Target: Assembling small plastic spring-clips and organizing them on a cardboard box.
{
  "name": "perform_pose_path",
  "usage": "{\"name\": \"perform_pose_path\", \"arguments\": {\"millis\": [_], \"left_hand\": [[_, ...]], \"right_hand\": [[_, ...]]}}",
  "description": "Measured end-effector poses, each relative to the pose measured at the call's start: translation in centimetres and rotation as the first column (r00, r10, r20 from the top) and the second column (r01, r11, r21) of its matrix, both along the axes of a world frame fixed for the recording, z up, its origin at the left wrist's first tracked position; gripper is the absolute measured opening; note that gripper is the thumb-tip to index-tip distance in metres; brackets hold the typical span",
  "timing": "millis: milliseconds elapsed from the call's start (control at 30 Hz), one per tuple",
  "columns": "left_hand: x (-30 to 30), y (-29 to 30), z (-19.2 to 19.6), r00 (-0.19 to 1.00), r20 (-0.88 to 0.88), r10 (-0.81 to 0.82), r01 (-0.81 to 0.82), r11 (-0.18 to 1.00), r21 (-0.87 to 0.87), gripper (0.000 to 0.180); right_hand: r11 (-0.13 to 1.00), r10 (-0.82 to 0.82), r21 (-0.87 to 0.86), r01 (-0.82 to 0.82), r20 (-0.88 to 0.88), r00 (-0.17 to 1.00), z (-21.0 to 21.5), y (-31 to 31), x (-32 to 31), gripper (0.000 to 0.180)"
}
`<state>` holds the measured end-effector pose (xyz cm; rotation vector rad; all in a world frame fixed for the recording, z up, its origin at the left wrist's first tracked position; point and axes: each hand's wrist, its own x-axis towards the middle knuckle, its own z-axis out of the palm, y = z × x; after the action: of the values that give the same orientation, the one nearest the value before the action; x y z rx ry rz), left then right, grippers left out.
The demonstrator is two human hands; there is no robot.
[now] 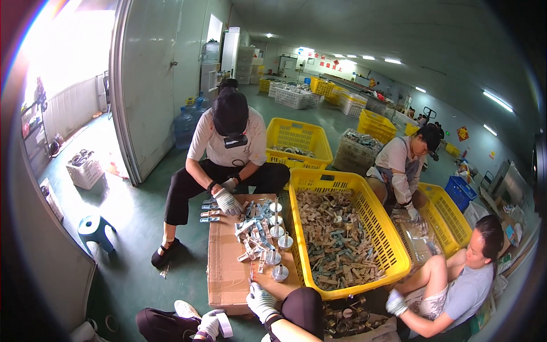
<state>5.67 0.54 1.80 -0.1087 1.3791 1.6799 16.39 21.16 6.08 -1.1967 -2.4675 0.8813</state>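
My right hand [262, 301], in a white knit glove, rests on the near edge of a flat cardboard sheet [228, 273]; whether it holds anything is unclear. Just beyond it stand shiny metal funnel-shaped pieces [278, 239] in a row, beside a heap of small blue-and-white parts [253, 231]. My left hand [208, 326], also gloved, sits low by my knee and grips a white roll of tape [224, 324]. To the right of the cardboard stands a big yellow crate [393, 239] full of mixed small parts.
Across the cardboard a person in a white shirt and black cap sorts parts with gloved hands [228, 200]. Two more people sit at the right beside other yellow crates [450, 216]. A green stool [94, 228] and a white basket [85, 171] stand at the left.
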Motion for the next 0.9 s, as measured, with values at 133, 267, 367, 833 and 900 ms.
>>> {"name": "perform_pose_path", "arguments": {"millis": [133, 267, 367, 833, 900], "left_hand": [[0.0, 0.1, -0.4, 0.999, 0.019, 0.031, -0.031, 0.999, -0.011, 0.021], [0.1, -0.6, -0.4, 1.000, -0.025, -0.006, 0.007, 1.000, 0.018, 0.018], [0.1, -0.6, -1.2, 0.998, -0.057, -0.011, 0.012, 1.000, 0.009, 0.017], [0.1, -0.6, 0.0, 1.000, -0.001, -0.004, 0.004, 1.000, 0.022, 0.021], [0.0, -0.7, -0.3, 1.000, 0.008, -0.014, 0.013, 0.999, 0.029, 0.020]], "right_hand": [[0.998, 0.015, 0.059, -0.011, -0.058, 0.998, -0.1, 0.0, 0.2, 0.031], [0.998, 0.019, 0.066, -0.019, 0.000, 1.000, 1.0, -0.4, 0.0, 0.031], [0.999, 0.001, 0.055, 0.000, -0.015, 1.000, 0.7, -0.5, 0.1, 0.031], [0.996, 0.003, 0.085, 0.000, -0.031, 1.000, 0.4, -0.5, 0.0, 0.028], [0.998, -0.006, 0.070, 0.008, -0.039, 0.999, 0.4, -0.5, 0.0, 0.029]]}}
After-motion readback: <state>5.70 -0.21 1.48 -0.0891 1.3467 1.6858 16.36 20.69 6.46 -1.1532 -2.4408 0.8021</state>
